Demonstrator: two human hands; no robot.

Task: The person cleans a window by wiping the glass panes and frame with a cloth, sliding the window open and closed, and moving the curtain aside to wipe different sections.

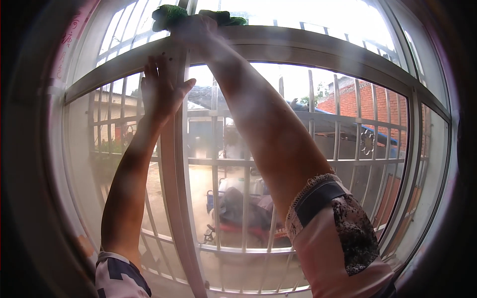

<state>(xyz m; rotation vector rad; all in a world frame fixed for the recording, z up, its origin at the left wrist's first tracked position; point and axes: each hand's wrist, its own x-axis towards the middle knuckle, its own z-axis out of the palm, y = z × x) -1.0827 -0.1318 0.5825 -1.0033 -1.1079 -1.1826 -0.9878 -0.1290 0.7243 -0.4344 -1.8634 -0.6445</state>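
Overhead, green cloth (169,18) bunched, rumpled, both sides of right hand (196,31).

Deep green cloth (169,19), off-white window frame (175,198) and silver-grey bars (245,208) colour my remote feed; I see pale pink sleeves (318,243) blocked in navy, a patch (355,238) mottled black and grey, a red brick wall (344,98) and a bright blue roof edge (390,139).
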